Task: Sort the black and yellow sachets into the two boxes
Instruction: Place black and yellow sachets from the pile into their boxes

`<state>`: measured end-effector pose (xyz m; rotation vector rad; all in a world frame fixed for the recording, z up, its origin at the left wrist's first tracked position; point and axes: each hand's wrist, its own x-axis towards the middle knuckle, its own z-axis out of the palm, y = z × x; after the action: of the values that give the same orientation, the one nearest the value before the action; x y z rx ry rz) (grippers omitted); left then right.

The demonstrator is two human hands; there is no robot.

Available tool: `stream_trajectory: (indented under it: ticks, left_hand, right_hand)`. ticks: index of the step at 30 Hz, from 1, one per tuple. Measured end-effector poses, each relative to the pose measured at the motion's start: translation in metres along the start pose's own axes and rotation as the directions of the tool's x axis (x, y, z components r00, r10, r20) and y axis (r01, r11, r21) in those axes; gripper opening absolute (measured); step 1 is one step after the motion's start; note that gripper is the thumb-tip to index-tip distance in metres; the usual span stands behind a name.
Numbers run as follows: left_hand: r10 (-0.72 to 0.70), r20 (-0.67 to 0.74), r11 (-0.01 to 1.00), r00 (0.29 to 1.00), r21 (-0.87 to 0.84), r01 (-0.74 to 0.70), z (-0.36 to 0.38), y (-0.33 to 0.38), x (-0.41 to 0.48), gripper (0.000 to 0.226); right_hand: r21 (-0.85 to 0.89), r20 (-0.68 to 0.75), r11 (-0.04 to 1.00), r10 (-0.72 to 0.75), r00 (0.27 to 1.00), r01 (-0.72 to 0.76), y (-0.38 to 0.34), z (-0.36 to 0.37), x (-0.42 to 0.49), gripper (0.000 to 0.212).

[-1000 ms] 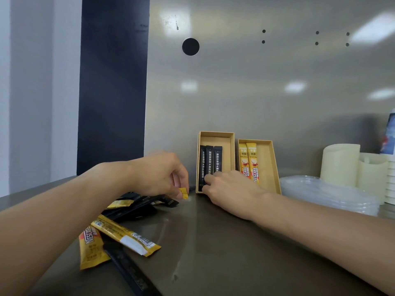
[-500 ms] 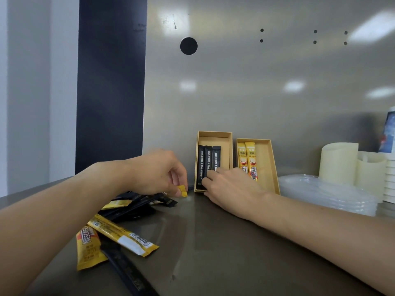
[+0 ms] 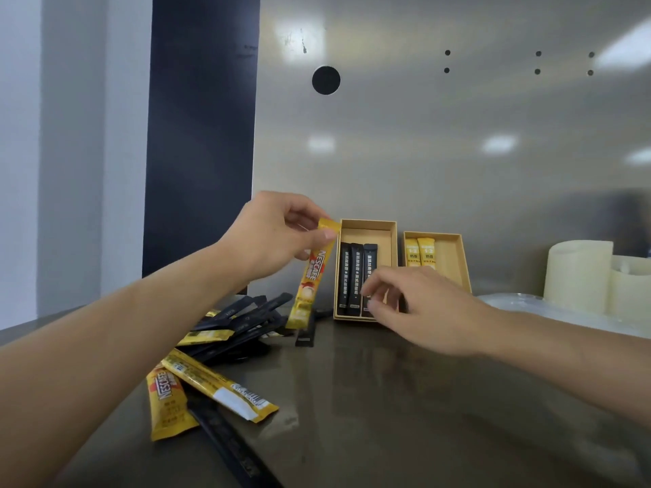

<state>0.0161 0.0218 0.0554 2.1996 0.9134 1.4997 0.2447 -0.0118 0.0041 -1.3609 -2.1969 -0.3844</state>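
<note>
dark, glossy countertop [image 3: 387,417] runs up to a brushed metal back wall [image 3: 458,153], with a navy panel [image 3: 200,135] standing at the far left of it. nearest the left edge, loose yellow sachets [image 3: 169,399] lie flat on the counter, one crossing over another, and a long black sachet [image 3: 229,449] pokes out from under them toward the camera. just behind sits a heap of black sachets [image 3: 246,318] with a yellow one tucked into it. above that heap the left hand [image 3: 271,237] is raised off the counter, thumb and forefinger pinched on the top end of a yellow sachet [image 3: 311,276] that hangs almost upright, its lower end just above the pile. next along, the first cardboard box [image 3: 366,225] rests against the wall and holds three black sachets side by side. the right hand [image 3: 426,308] hovers over the near end of this box, fingers loosely curled and apart, holding nothing. beyond it the second cardboard box [image 3: 454,255] holds two yellow sachets along its left side. at the far right, clear plastic lids [image 3: 563,311] lie stacked in front of cream-coloured rolls [image 3: 577,272].
</note>
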Motion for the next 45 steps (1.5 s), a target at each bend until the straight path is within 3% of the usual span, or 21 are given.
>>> stream_trajectory:
  ticks: [2,5,9,12,17,23,28,45]
  left_hand:
    - [-0.051,-0.024,0.992,0.998,-0.118,0.048,0.001,0.004,-0.001,0.016]
    - [-0.116,0.012,0.945,0.993,-0.308,0.114,0.003,0.007,-0.004,0.019]
    - [-0.159,0.099,0.865,0.982,-0.465,0.187,0.01,0.007,-0.006,0.017]
    - [-0.166,0.134,0.834,0.977,-0.51,0.212,0.014,0.007,-0.008,0.014]
    - [-0.189,0.118,0.862,0.975,-0.456,0.222,0.016,0.005,-0.009,0.008]
    - [-0.179,0.105,0.875,0.978,-0.438,0.207,0.017,0.004,-0.011,0.014]
    - [-0.162,0.075,0.871,0.984,-0.458,0.178,0.016,0.006,-0.011,0.023]
    - [-0.164,0.095,0.933,0.982,-0.308,0.186,0.013,0.0,-0.009,0.031]
  right_hand:
    - [0.115,-0.006,0.993,0.04,0.999,-0.039,0.005,0.002,-0.009,0.045]
    - [0.236,0.018,0.968,0.085,0.996,-0.087,0.009,0.006,-0.022,0.054]
    - [0.462,0.1,0.879,0.082,0.992,-0.119,0.009,0.008,-0.03,0.045]
    - [0.553,0.087,0.828,0.054,0.995,-0.094,0.005,0.008,-0.033,0.019]
    - [0.618,0.082,0.782,0.042,0.996,-0.083,0.003,0.004,-0.036,0.012]
    - [0.614,0.183,0.784,-0.031,0.983,-0.09,-0.004,0.003,-0.039,0.025]
    - [0.674,0.165,0.735,-0.053,0.985,-0.073,-0.006,0.0,-0.039,0.034]
    - [0.756,-0.002,0.643,0.19,0.982,-0.123,-0.003,0.001,-0.033,0.012]
